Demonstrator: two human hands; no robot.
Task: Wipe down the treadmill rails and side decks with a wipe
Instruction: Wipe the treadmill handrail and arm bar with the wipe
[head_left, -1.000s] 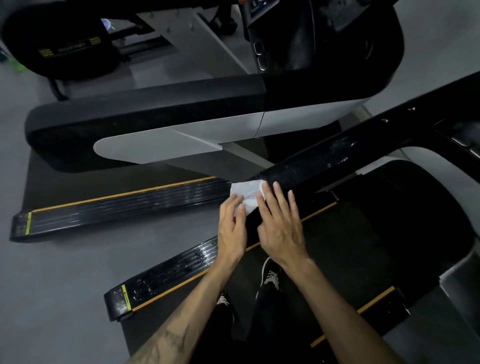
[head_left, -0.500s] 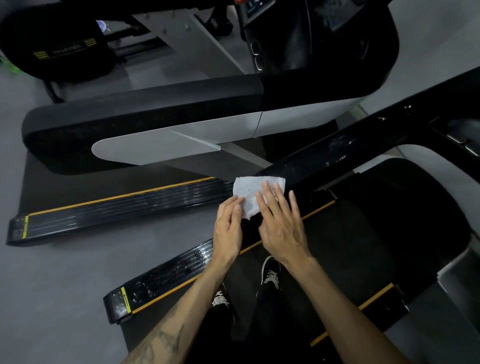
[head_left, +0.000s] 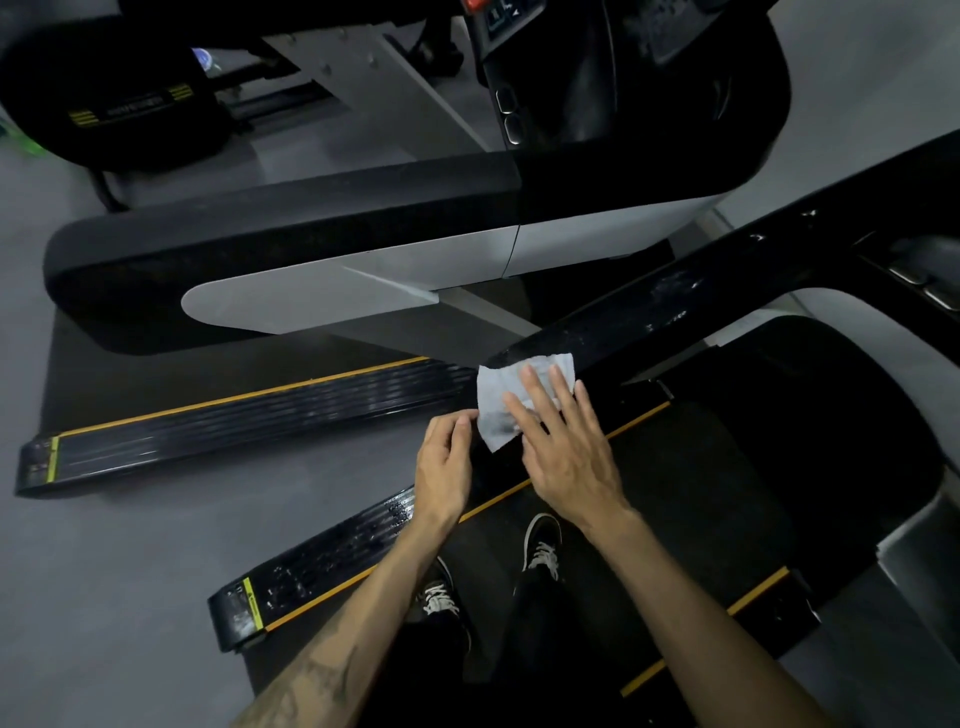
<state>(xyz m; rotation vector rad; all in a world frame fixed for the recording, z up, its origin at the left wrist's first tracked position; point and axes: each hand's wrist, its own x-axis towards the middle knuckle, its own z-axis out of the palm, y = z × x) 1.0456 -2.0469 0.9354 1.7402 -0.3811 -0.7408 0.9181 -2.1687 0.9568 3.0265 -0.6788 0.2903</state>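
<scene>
On rail (head_left: 649, 317): wipe (head_left: 498, 395), right hand (head_left: 566, 457).

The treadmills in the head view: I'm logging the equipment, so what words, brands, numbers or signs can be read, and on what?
No text can be read.
Black machine housing: lettering between yellow stripes, too blurred to read.
Near side deck: yellow-green end sticker with a small symbol, unreadable.
Neighbouring side deck: plain yellow-green end strip.
Console: small white marks, too small to read.

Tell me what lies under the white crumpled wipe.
The white crumpled wipe is draped over the near end of the glossy black handrail, pressed flat by the right hand. The rail surface beneath is covered. The left hand touches the wipe's lower left edge.
</scene>
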